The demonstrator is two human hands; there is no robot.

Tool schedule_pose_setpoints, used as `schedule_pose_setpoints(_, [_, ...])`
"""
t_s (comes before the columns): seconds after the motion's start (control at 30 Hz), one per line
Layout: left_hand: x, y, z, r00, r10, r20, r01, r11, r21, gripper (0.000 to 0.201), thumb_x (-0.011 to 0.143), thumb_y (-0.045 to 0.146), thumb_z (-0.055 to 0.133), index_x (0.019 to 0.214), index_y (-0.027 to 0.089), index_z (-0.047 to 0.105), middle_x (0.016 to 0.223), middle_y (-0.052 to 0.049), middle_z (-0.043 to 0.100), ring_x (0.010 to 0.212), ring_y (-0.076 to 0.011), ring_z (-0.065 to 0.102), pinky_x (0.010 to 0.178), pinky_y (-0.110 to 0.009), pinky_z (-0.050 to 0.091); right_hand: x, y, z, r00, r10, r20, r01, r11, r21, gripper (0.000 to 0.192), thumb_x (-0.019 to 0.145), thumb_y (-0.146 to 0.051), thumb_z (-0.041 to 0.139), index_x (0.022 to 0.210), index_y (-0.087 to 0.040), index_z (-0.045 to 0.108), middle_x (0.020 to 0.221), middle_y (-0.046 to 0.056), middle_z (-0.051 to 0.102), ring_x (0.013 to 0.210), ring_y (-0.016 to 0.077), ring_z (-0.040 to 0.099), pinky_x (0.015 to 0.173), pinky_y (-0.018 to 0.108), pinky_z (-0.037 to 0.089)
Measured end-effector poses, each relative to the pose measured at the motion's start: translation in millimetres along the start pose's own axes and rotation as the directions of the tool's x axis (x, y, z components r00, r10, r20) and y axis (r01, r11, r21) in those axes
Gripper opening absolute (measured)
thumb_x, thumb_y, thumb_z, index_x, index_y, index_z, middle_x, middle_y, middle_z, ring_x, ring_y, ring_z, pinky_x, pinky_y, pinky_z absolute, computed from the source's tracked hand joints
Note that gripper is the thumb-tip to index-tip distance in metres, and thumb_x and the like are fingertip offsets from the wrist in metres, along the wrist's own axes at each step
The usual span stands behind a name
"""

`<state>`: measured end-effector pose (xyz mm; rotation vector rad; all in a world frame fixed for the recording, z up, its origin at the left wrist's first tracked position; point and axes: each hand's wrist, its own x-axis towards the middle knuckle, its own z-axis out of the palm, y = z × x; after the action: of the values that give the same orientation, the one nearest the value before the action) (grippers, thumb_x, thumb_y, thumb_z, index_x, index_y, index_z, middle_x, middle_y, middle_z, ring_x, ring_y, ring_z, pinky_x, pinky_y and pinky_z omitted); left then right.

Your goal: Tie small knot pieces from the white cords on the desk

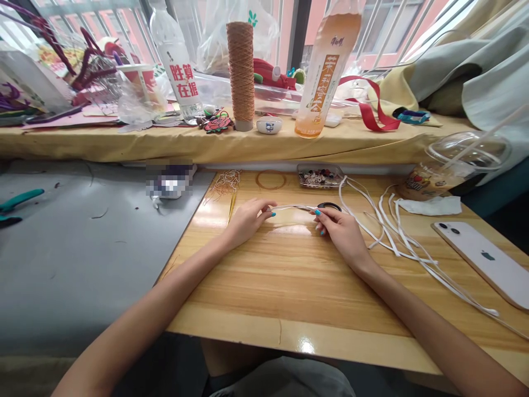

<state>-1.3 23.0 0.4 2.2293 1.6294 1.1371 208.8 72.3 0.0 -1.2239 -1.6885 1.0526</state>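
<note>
My left hand (247,219) and my right hand (339,229) rest on a wooden table (289,286), each pinching one end of a short stretch of white cord (294,208) held taut between them. A small black ring (329,207) lies just above my right hand's fingertips. More loose white cord (388,231) trails away to the right across the table. Both hands have teal-painted nails.
A white phone (485,260) lies at the right, a lidded plastic cup (450,165) behind it. A bead tray (320,176), gold wire ring (270,180) and thin wire tangle (225,184) sit at the table's back. A thread cone (241,74) and bottles (324,66) stand on the yellow shelf.
</note>
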Motion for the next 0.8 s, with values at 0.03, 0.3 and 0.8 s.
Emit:
schedule_pose_setpoints(0.03, [-0.4, 0.3, -0.1, 1.0, -0.02, -0.017, 0.02, 1.0, -0.011, 0.014, 0.079, 0.02, 0.049, 0.09, 0.018, 0.057, 0.08, -0.003, 0.061, 0.076, -0.0141, 0.054, 0.07, -0.026, 0.04, 0.0, 0.5, -0.1, 1.0, 0.006, 0.003, -0.006, 1.0, 0.006, 0.04, 0.069, -0.047, 0.054, 0.082, -0.011, 0.064, 0.058, 0.001, 0.054, 0.049, 0.0094, 0.047, 0.045, 0.022, 0.038])
schedule_pose_setpoints(0.3, [-3.0, 4.9, -2.8, 0.993, -0.051, -0.105, 0.041, 0.995, -0.092, 0.007, 0.079, 0.02, 0.048, 0.079, 0.019, 0.055, 0.069, 0.001, 0.06, 0.062, -0.0095, 0.054, 0.061, -0.02, 0.04, -1.1, -0.8, -0.5, 0.999, 0.009, 0.05, -0.006, 0.999, -0.048, 0.037, 0.072, -0.046, 0.05, 0.077, -0.012, 0.064, 0.052, 0.0, 0.051, 0.046, 0.0088, 0.044, 0.043, 0.022, 0.034])
schedule_pose_setpoints(0.8, [-0.6, 15.2, -4.8, 0.963, -0.256, -0.084, 0.206, 0.9, -0.384, 0.009, 0.075, 0.025, 0.053, 0.071, 0.017, 0.052, 0.053, 0.003, 0.053, 0.05, -0.0088, 0.052, 0.052, -0.021, 0.039, -4.3, -6.7, -2.8, 0.986, -0.163, 0.041, 0.167, 0.929, -0.33, 0.032, 0.082, -0.038, 0.038, 0.072, -0.016, 0.059, 0.056, 0.0, 0.051, 0.05, 0.0113, 0.046, 0.05, 0.024, 0.034])
